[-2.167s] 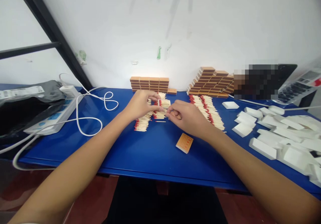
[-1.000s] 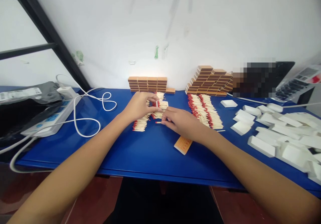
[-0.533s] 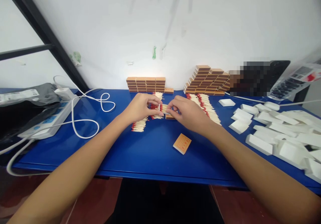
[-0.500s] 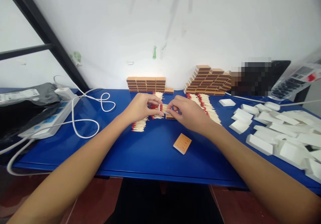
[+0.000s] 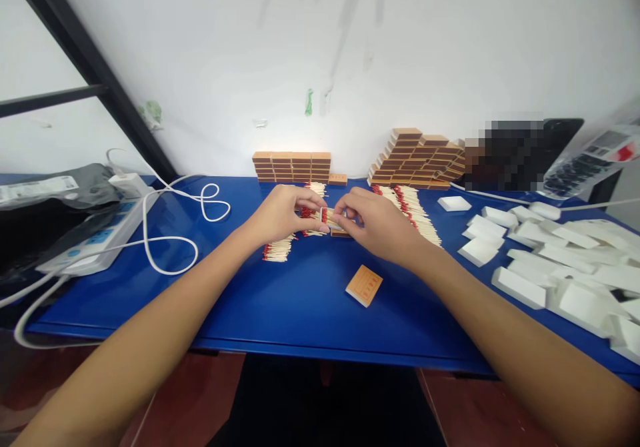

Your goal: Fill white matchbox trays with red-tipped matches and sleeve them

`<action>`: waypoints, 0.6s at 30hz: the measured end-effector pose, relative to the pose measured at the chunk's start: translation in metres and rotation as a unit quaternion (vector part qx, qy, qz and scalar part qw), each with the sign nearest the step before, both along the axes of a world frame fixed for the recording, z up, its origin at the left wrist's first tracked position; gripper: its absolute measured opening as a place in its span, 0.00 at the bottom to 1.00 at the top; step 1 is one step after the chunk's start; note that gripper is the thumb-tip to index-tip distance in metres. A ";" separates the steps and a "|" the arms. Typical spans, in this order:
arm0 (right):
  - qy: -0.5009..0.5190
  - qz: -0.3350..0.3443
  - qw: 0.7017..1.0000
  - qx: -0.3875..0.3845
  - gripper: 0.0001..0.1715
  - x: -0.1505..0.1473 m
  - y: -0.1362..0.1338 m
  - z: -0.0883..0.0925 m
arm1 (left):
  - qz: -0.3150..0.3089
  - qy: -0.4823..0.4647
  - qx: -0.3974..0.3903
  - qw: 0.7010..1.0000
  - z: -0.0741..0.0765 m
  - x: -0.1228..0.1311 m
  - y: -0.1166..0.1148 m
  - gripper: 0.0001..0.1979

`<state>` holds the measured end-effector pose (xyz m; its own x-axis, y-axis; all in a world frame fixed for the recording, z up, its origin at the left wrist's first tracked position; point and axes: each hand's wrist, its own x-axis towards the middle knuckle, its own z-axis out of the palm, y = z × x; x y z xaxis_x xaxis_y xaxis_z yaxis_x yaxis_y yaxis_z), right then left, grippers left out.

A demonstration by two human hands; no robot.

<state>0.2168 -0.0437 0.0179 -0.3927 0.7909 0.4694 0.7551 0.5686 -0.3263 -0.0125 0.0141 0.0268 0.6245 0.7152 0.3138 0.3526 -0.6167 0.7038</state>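
Between my two hands is a small white tray (image 5: 332, 216) with red-tipped matches in it. My left hand (image 5: 295, 212) grips its left end between thumb and fingers. At the right end, my right hand (image 5: 365, 219) has its fingers pinched on the tray, partly hiding it. An orange matchbox (image 5: 341, 232) lies just under the tray. Loose matches (image 5: 278, 249) are spread beside and behind my left hand, and further rows of matches (image 5: 413, 213) lie beyond my right hand. Nearer to me, a flat orange matchbox (image 5: 365, 285) rests on the blue table (image 5: 280, 313).
Stacked matchboxes (image 5: 291, 167) stand by the wall, with a taller stack (image 5: 415, 160) to their right. White trays (image 5: 565, 260) are heaped at the right. A power strip (image 5: 100, 233) and white cable (image 5: 173, 239) lie at the left. A plastic bottle (image 5: 585, 160) is at the back right.
The tray and the fingers on it have shifted very slightly to the right. Both hands keep their hold, and the objects on the table look unmoved.
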 end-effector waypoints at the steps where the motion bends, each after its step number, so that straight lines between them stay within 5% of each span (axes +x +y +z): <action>1: -0.002 -0.002 1.000 0.001 0.05 0.000 0.000 0.000 | -0.005 -0.002 -0.002 1.000 0.000 0.000 0.000 0.18; 10: 0.003 -0.007 1.000 0.002 0.06 0.003 0.003 0.003 | -0.006 -0.009 0.001 1.000 0.000 -0.001 0.001 0.18; 18: -0.037 -0.024 0.997 -0.069 0.18 0.026 0.009 0.007 | 0.079 -0.010 0.049 0.996 0.004 -0.005 0.006 0.19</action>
<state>0.2424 -0.0345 0.0252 -0.3816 0.8648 0.3265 0.8055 0.4844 -0.3415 -0.0173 0.0205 0.0305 0.4995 0.7693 0.3982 0.4370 -0.6207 0.6510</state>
